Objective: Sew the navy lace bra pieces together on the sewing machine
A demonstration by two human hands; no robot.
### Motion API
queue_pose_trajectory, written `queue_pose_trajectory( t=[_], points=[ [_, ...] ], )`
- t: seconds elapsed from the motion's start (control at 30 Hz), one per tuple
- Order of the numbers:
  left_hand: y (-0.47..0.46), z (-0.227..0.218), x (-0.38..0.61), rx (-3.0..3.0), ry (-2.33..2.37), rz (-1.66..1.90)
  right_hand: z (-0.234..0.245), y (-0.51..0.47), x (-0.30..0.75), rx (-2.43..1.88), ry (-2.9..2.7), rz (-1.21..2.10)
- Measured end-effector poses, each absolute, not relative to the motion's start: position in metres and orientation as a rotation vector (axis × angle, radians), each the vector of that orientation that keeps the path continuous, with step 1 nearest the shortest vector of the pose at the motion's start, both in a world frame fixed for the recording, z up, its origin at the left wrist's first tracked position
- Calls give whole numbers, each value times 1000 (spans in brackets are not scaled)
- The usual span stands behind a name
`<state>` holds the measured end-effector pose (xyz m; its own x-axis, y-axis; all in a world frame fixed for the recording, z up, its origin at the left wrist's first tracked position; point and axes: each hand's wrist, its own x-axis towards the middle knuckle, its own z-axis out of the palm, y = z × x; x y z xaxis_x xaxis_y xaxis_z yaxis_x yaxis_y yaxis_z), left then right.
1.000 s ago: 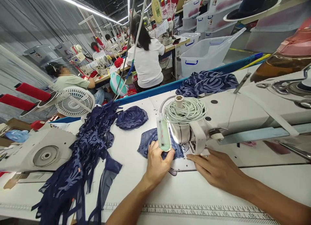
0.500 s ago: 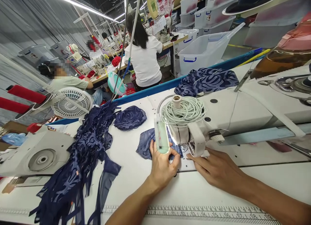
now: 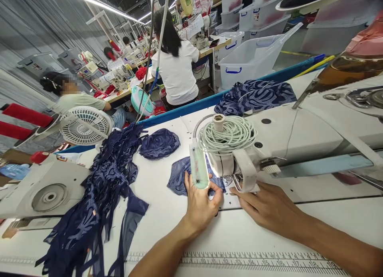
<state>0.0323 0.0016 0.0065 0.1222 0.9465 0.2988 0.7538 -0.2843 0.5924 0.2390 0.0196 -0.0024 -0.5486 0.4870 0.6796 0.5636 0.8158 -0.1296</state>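
Navy lace piece (image 3: 179, 178) lies flat on the white worktop (image 3: 239, 237), about mid-span. Its right part is under the head of the sewing machine (image 3: 299, 137), by the needle.

Left hand (image 3: 201, 205) sits on the near side of that piece, thumb out to the left, fingers bent, tips pressing the cloth. Pale green guard (image 3: 199, 169) on the machine hides part of the fingers, so I cannot tell whether the grip pinches the cloth or only pins it down.

Right hand (image 3: 269, 209) lies flat on the worktop just right of the needle area, fingers straight and pointing left at the foot. Grip is fully spread, nothing in it. Hands are near each other, not touching.

Cord coil (image 3: 229, 133) sits on top of the machine head. Cup-shaped navy piece (image 3: 160, 143) lies apart from the first, toward the far edge. Heap of navy strips (image 3: 101, 197) runs from the far edge down to the near edge on the left side. More navy cloth (image 3: 257, 95) is piled at the far edge behind the machine. Printed ruler (image 3: 254, 263) runs along the near edge. Second machine (image 3: 44, 189) is at the left edge, with a white fan (image 3: 85, 125) behind it.

Beyond the far edge, a person in a white shirt (image 3: 178, 71) is seated with back turned, with clear bins (image 3: 251, 61) to the right.
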Motion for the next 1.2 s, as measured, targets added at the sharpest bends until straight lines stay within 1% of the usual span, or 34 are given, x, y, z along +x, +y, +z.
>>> queue_pose_trajectory(
  t=[0.23, 0.43, 0.5, 0.57, 0.67, 0.77, 0.93, 1.2],
  points=[
    [2, 5, 33, 2106, 1655, 912, 0, 21, 238, -772, -2328, -278],
    [1, 8, 27, 2176, 1724, 962, 2, 22, 232, -809, -2347, -289],
    [-1, 12, 21, 2243, 1754, 1018, 3, 22, 233, -823, -2360, -288],
    [-2, 16, 16, 2396, 1675, 1048, 2, 21, 233, -832, -2380, -286],
    [-3, 17, 14, 2710, 1434, 990, -1, 21, 234, -834, -2409, -280],
    [-3, 14, 17, 2906, 1337, 911, -3, 21, 234, -836, -2413, -279],
    [-1, 10, 19, 2960, 1381, 864, -3, 21, 234, -838, -2394, -248],
    [1, 10, 16, 2967, 1328, 816, -12, 21, 241, -865, -2319, -149]
  ],
)
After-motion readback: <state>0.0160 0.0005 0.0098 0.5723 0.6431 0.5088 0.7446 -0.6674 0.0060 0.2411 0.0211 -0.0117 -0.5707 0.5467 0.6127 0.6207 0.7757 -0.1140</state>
